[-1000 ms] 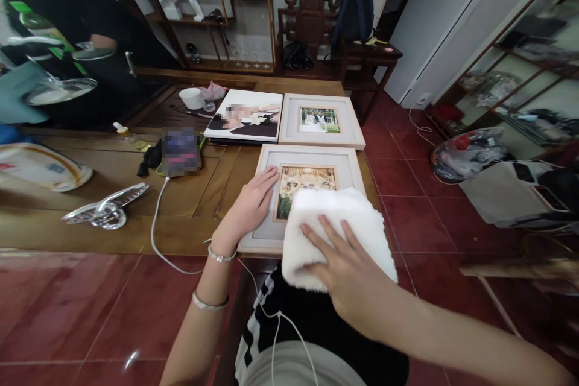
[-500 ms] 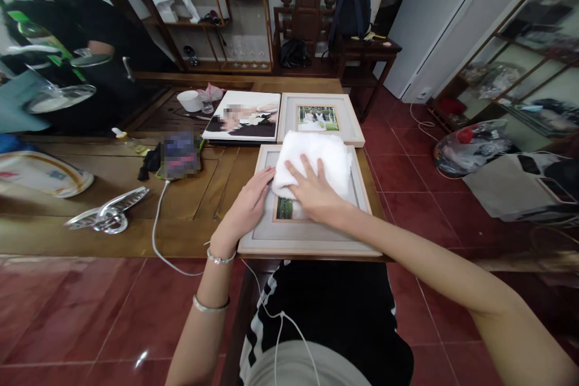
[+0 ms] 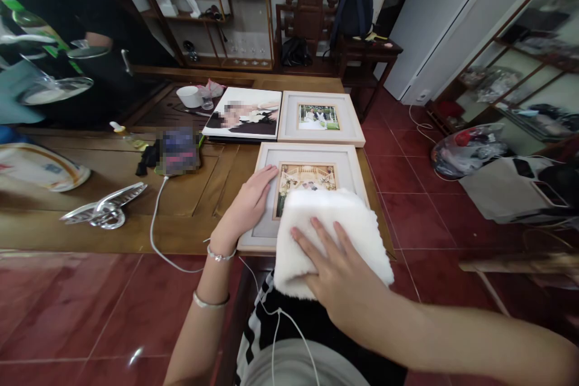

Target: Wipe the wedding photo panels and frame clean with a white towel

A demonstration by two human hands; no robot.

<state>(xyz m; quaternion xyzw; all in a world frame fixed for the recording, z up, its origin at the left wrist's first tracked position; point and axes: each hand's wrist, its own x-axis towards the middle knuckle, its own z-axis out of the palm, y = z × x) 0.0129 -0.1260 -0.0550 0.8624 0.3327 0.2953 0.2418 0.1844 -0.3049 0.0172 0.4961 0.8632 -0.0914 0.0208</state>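
Observation:
A light wooden picture frame (image 3: 357,172) lies flat on the table's near edge, with a photo of a decorated scene partly showing in it. My left hand (image 3: 246,205) rests on the frame's left side, fingers stretched out and flat. A folded white fluffy towel (image 3: 294,235) covers the frame's lower right part and hangs past its near edge. My right hand (image 3: 344,271) presses on the towel with spread fingers and holds it, the thumb bent against its near side. Behind lie a second picture frame (image 3: 355,117) with a photo and a photo panel (image 3: 260,96).
On the wooden table (image 3: 181,232) to the left are a silver winged ornament (image 3: 104,205), a dark pouch (image 3: 178,154) with a white cable (image 3: 154,229), a dropper bottle (image 3: 122,129) and a white cup (image 3: 189,96). A person in dark clothing (image 3: 108,12) is at the far left.
My right hand has drawn the towel toward my body and down the frame, uncovering the photo's upper part. My left hand has stayed on the frame's left side.

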